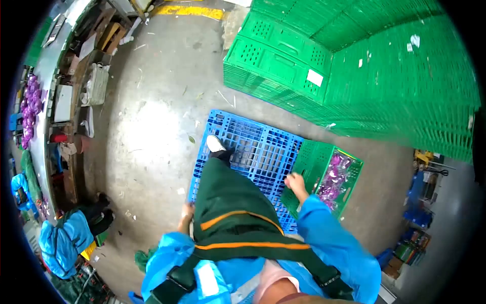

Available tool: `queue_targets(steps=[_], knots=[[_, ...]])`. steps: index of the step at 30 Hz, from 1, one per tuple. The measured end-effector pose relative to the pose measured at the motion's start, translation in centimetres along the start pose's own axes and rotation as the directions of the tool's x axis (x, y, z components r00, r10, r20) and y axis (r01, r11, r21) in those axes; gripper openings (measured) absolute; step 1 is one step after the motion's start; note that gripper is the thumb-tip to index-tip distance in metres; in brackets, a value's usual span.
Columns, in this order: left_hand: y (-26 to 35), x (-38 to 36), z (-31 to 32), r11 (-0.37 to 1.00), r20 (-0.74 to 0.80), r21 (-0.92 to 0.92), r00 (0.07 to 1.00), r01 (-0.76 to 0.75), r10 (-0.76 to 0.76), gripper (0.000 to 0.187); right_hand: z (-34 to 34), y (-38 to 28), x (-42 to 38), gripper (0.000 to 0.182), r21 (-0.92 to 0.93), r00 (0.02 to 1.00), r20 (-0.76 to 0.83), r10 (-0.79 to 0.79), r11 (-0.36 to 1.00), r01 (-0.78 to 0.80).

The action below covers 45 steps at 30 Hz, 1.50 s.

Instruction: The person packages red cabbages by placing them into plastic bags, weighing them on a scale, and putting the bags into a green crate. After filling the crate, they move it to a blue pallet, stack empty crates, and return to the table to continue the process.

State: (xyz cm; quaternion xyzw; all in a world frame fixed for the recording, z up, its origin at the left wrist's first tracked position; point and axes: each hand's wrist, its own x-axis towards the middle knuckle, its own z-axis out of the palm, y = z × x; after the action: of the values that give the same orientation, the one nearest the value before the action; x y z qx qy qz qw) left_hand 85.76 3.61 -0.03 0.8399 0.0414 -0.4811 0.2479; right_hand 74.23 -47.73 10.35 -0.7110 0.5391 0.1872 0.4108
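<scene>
My right hand (297, 185) is closed, its fingers curled, over the green side panel of a plastic crate (309, 161). Whether it grips the panel or something small, I cannot make out. Purple goods in clear wrapping (334, 180) fill the crate's right part. The crate stands at the right edge of a blue plastic pallet (253, 131). Low at my left side hangs my left hand (187, 212), beside the pallet's left edge. My dark green apron partly covers it, and its fingers do not show clearly. One of my shoes (215, 144) is on the pallet.
Tall stacks of green crates (283, 66) rise ahead and to the right. A long workbench (46, 101) with purple goods (31, 111) runs along the left. A person in blue sleeves (66, 243) is at the lower left. Scraps lie on the grey floor (147, 126).
</scene>
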Motion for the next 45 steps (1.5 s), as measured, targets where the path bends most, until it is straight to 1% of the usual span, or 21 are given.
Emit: queue_targets(steps=[4,9,15,16,17,18,19,20,21,22,23,24,25,26,28,30,34,37,40,43,45], knots=[[13.5,6.9,-13.8,0.767,-0.108,-0.634,0.993,-0.101,0.042,0.033,-1.3,-12.4,10.9,0.020,-0.491,0.929,-0.136,-0.344,0.838,0.238],[28.2,5.4,-29.7,0.529,-0.312,-0.790,0.946,-0.311,0.091,0.032,-2.9,-31.2,21.7,0.037,-0.446,0.880,-0.354,-0.316,0.884,0.139],[10.4,13.7,-24.4,0.653,-0.141,-0.757,0.972,0.018,-0.189,0.023,-3.6,-41.0,32.1,0.051,-0.494,0.913,-0.310,-0.266,0.865,0.085],[7.0,14.1,-23.0,0.886,-0.209,-0.450,0.951,0.113,-0.228,0.021,-3.7,-41.1,35.9,0.053,-0.485,0.909,-0.306,-0.285,0.868,0.108],[5.5,13.7,-22.8,0.863,-0.073,-0.420,0.938,0.280,-0.339,0.026,-3.3,-39.7,39.9,0.059,-0.533,0.876,-0.335,-0.347,0.837,0.128],[7.2,12.9,-23.4,0.913,-0.174,-0.164,0.900,0.373,-0.399,0.024,-2.7,-38.0,43.2,0.065,-0.577,0.834,-0.366,-0.412,0.804,0.144],[2.4,14.9,-21.7,0.936,-0.197,-0.083,0.915,0.343,-0.353,0.022,-2.6,-38.3,44.4,0.079,-0.647,0.853,-0.362,-0.377,0.760,0.062],[-2.0,16.9,-20.1,0.950,-0.220,0.000,0.927,0.313,-0.305,0.020,-1.9,-41.8,43.4,0.056,-0.731,0.852,-0.450,-0.266,0.658,-0.181],[1.4,20.7,-23.6,0.931,-0.279,-0.095,0.889,0.352,-0.365,0.020,-1.2,-40.1,47.3,0.047,-0.837,0.792,-0.430,-0.433,0.520,-0.170],[4.9,28.2,-28.8,0.876,-0.425,-0.440,0.814,0.198,-0.397,0.023,-1.1,-38.9,54.0,0.044,-0.767,0.844,-0.438,-0.309,0.618,-0.172],[9.6,36.3,-34.7,0.725,-0.584,-0.669,0.718,-0.163,-0.378,0.029,-0.4,-39.2,56.4,0.042,-0.819,0.722,-0.481,-0.498,0.550,-0.166],[16.6,42.0,-40.3,0.659,-0.689,-0.644,0.670,-0.389,-0.278,0.036,-1.1,-39.0,55.2,0.041,-0.878,0.596,-0.463,-0.656,0.434,-0.205],[28.5,43.3,-46.6,0.927,-0.608,-0.247,0.790,-0.281,0.077,0.033,-2.7,-39.7,52.5,0.040,-0.923,0.677,-0.361,-0.642,0.352,-0.158],[40.8,43.1,-50.2,0.873,-0.552,-0.320,0.821,-0.368,0.143,0.030,-4.4,-42.1,52.5,0.040,-0.955,0.724,-0.263,-0.638,0.279,-0.101],[48.2,45.1,-50.9,0.799,-0.482,-0.401,0.845,-0.449,0.233,0.030,-4.4,-42.0,54.3,0.038,-0.906,0.860,-0.305,-0.409,0.402,-0.130],[51.3,41.5,-48.5,0.884,-0.241,-0.280,0.919,-0.373,0.312,0.028,-5.6,-41.2,53.0,0.064,-0.911,0.961,-0.165,-0.222,0.407,-0.063],[51.8,43.6,-52.3,0.786,-0.001,0.148,0.795,-0.600,0.607,0.022,-8.8,-47.4,45.4,0.078,-0.836,0.968,-0.013,-0.250,0.534,0.127],[61.0,43.5,-58.8,0.695,-0.075,0.151,0.693,-0.703,0.717,0.024,-7.8,-52.8,40.1,0.073,-0.712,0.952,0.032,-0.305,0.662,0.236],[69.2,43.0,-64.4,0.278,-0.093,0.275,0.262,-0.920,0.960,0.032,-2.8,-63.5,35.4,0.070,-0.605,0.916,0.047,-0.399,0.718,0.344],[72.9,40.3,-69.1,-0.155,-0.082,0.119,-0.165,-0.981,0.983,0.034,4.7,-71.7,35.9,0.072,-0.535,0.879,0.039,-0.476,0.733,0.421],[70.7,39.6,-71.7,-0.190,0.066,-0.052,-0.193,-0.980,0.979,0.035,9.7,-79.1,35.3,0.073,-0.472,0.861,0.035,-0.507,0.751,0.461]])
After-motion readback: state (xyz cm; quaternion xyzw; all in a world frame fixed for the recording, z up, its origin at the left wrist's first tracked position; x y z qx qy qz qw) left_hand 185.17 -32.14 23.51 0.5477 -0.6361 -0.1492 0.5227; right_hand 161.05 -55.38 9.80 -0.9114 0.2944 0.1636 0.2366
